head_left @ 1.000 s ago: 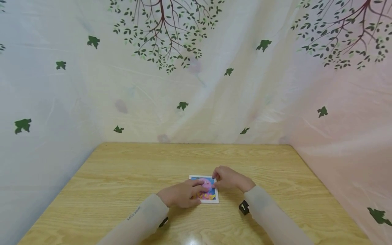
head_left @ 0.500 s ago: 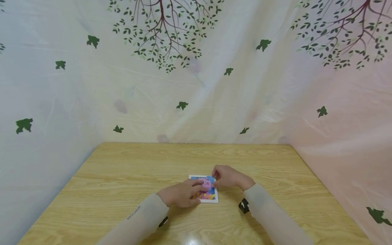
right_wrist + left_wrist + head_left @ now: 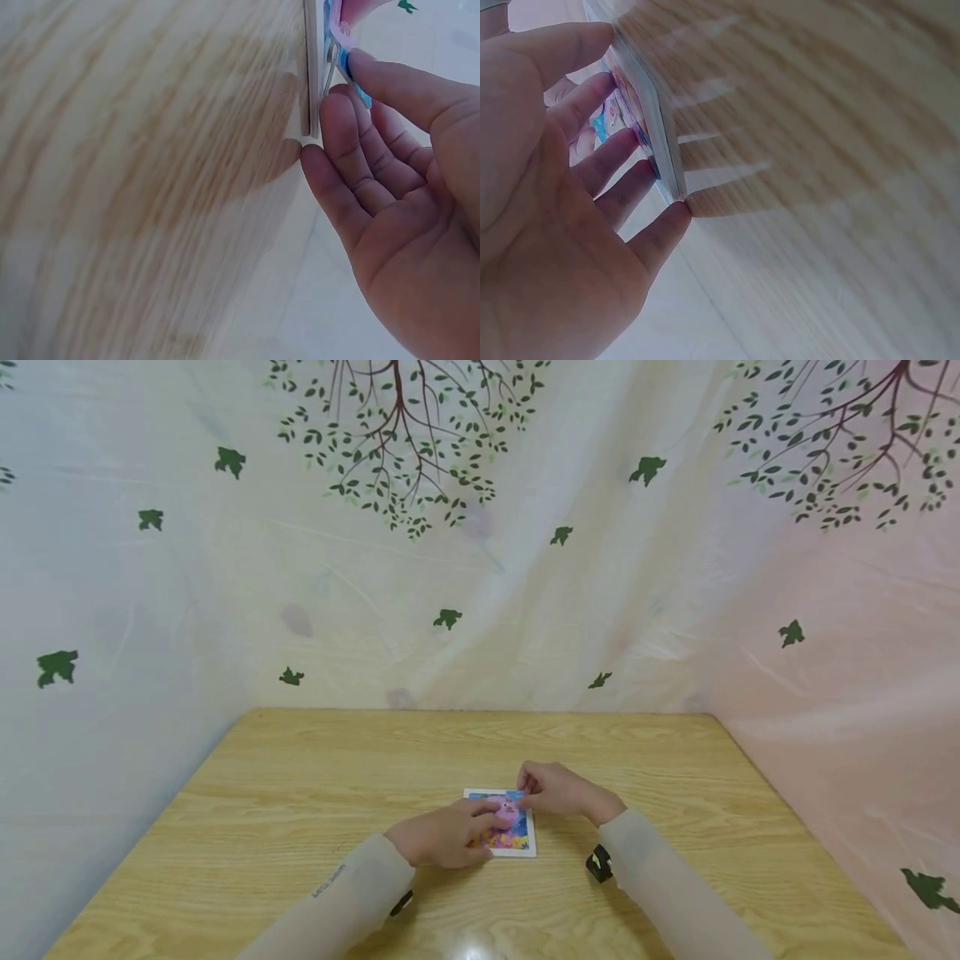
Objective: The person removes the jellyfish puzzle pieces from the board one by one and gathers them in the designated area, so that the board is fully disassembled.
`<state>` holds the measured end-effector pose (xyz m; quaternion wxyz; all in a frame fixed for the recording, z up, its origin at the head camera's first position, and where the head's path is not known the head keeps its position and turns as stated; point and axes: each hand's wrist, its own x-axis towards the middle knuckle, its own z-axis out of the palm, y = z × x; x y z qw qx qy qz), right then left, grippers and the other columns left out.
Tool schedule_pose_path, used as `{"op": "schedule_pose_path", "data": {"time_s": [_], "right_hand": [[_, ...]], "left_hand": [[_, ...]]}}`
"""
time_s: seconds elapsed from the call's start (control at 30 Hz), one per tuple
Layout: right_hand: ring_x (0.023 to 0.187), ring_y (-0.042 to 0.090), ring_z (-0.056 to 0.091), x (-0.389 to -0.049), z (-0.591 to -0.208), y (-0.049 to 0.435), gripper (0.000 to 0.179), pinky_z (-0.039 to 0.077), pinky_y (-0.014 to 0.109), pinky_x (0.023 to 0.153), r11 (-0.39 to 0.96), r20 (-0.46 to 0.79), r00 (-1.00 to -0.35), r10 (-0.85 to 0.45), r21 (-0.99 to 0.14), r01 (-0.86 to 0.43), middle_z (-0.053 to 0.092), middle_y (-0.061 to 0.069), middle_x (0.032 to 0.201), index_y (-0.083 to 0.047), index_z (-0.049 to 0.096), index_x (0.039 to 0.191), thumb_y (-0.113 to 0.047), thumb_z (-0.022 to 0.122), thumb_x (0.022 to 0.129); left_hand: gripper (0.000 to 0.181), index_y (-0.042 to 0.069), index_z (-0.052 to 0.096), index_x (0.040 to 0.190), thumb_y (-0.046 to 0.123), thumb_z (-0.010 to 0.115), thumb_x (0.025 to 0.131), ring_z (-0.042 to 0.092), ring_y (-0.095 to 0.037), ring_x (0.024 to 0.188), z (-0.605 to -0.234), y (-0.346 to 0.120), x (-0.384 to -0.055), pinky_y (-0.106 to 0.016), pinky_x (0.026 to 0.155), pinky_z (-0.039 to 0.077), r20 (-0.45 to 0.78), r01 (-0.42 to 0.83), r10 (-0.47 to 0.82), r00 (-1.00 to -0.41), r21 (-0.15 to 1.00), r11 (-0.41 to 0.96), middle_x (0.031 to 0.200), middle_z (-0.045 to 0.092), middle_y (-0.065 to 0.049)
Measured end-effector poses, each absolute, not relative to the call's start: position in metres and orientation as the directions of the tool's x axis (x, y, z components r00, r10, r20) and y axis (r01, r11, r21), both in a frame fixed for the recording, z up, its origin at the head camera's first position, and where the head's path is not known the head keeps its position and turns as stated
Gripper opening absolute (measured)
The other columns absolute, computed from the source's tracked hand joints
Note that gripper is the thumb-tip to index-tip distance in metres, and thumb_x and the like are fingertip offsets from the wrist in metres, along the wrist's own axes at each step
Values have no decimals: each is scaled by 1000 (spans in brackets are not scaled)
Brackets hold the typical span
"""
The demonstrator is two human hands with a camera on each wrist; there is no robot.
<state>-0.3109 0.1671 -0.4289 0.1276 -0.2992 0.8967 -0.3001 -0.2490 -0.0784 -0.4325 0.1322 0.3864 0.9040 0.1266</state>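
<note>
Against pale cloth [image 3: 337, 585] printed with branches [image 3: 399, 410] and green leaves [image 3: 447, 619], works barehanded over a wood-grain table [image 3: 322, 777]. In the head view, has a square picture board [image 3: 519, 830] flat on the tabletop, about midway between the table's left and right edges and well apart from its far edge. Rests the left hand [image 3: 446, 837] across the board's left side, with fingers spread toward a pink cartoon creature [image 3: 507, 811] on its face. Sets the right hand [image 3: 561, 792] at the board's far right corner. Wears pale sleeves [image 3: 663, 885] with lettering on the left one, and a black device [image 3: 598, 864] at the right wrist.

In the left wrist view, holds the left fingers apart, with fingertips along the board's face and rim and the little finger at a corner, close to the tabletop.

In the right wrist view, clamps a blue-faced piece [image 3: 358, 86] between right thumb and fingers, tilted away from the board. Cannot tell whether loose or joined. Places the lowest finger just beside the board's corner, near the tabletop.
</note>
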Motion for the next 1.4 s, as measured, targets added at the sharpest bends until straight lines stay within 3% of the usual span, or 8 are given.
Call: {"op": "schedule_pose_path", "data": {"time_s": [0.47, 0.7, 1.4], "right_hand": [[77, 13, 59, -311, -431, 185, 12, 51, 30, 69, 610, -5, -791, -611, -640, -467, 65, -2, 89, -13, 63, 105, -18, 70, 98], [81, 17, 64, -310, -429, 212, 20, 54, 33, 74, 592, -23, -807, -590, -692, -413, 65, 2, 93, -11, 62, 106, -24, 73, 96], [90, 20, 70, -298, -433, 322, 14, 60, 29, 79, 524, -7, -863, -505, -797, -301, 68, 16, 96, 5, 56, 115, -4, 58, 103]], "left_hand": [[53, 25, 49, 154, 30, 61, 103, 38, -28, 146, -435, -78, -250, -46, 114, 40, -144, 657, 724, -674, 331, 677, 165, 35, -3], [53, 23, 48, 154, 29, 60, 103, 38, -31, 147, -433, -77, -249, -47, 116, 38, -135, 668, 732, -668, 325, 670, 165, 35, -5], [54, 25, 46, 156, 28, 59, 104, 35, -29, 149, -434, -78, -248, -49, 119, 34, -141, 660, 725, -674, 326, 677, 165, 33, -2]]}}
